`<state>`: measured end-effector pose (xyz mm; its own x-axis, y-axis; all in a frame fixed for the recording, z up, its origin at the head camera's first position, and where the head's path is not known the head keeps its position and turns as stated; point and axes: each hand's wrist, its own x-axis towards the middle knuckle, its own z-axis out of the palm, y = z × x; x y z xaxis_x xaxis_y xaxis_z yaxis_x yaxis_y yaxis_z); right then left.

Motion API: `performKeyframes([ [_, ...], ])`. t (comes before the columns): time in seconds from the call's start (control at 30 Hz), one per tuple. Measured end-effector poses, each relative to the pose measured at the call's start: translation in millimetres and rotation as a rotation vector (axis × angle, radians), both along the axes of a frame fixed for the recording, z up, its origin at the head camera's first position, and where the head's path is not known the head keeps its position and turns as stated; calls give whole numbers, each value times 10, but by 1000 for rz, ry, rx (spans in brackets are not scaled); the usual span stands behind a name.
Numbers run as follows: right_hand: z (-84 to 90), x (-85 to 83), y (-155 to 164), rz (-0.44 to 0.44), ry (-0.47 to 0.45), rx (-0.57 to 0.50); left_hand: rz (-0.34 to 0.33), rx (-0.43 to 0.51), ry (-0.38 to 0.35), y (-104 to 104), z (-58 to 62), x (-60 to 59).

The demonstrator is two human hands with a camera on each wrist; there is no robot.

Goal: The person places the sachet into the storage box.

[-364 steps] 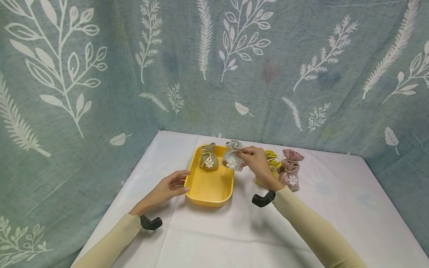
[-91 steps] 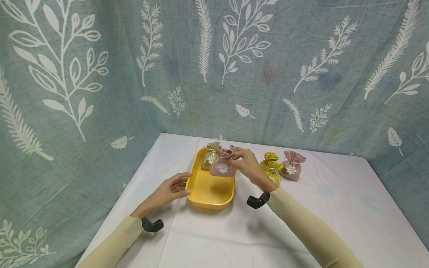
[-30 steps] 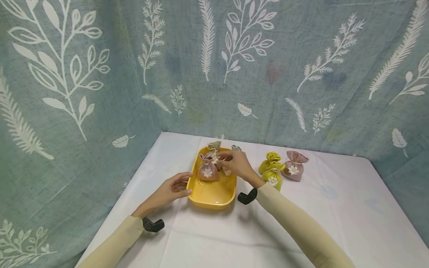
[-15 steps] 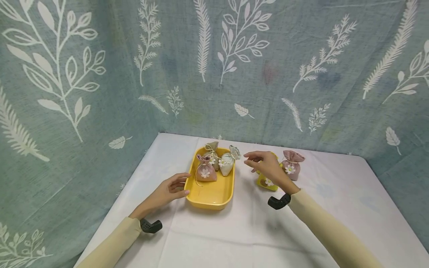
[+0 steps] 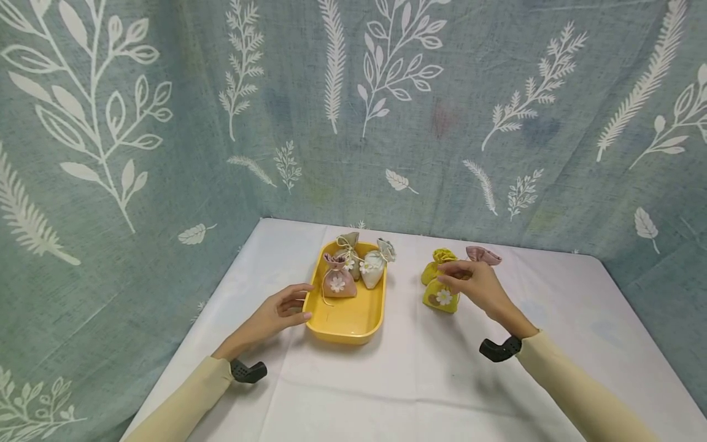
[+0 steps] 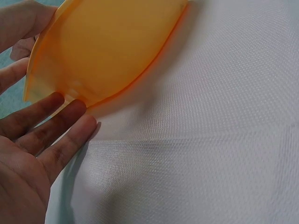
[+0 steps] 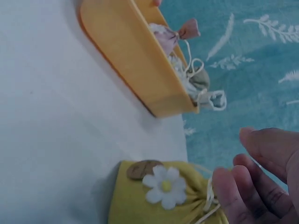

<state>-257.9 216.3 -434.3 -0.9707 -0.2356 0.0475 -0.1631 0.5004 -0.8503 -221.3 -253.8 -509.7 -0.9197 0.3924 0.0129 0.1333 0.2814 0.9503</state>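
Observation:
My left hand (image 5: 278, 310) rests against the left side of a yellow tray (image 5: 345, 339), its fingers fairly straight along the wall in the left wrist view. Inside the tray stand a pink drawstring pouch (image 5: 339, 286), a brown one (image 5: 349, 244) and a pale grey-white one (image 5: 373, 274) leaning on the rim, each with a white flower. Over the front yellow-green pouch (image 5: 439, 301) is my right hand (image 5: 479, 288), fingertips right at its tied neck. In the right wrist view, a gap separates thumb and fingers beside the yellow-green pouch's cord (image 7: 210, 198).
Another yellow-green pouch (image 5: 431, 272) stands just behind the front one. A second pink pouch (image 5: 483, 253) is mostly hidden behind my right hand. White cloth (image 5: 342, 393) covers the table, with a patterned blue-green curtain (image 5: 414, 123) behind and at the sides.
The pale pouch and then a pink pouch went into the tray from the right. My right hand has let go, withdrawn rightward and come to the front yellow-green pouch. My left hand stays at the tray.

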Motion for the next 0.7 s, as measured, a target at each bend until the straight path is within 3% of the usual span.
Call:
performKeyframes([
  [0.4, -165, 55, 254, -44, -1, -10, 3, -8, -4, 4, 7, 13],
  [0.7, -340, 14, 352, -144, -35, 13, 8, -16, -30, 18, 24, 5],
])
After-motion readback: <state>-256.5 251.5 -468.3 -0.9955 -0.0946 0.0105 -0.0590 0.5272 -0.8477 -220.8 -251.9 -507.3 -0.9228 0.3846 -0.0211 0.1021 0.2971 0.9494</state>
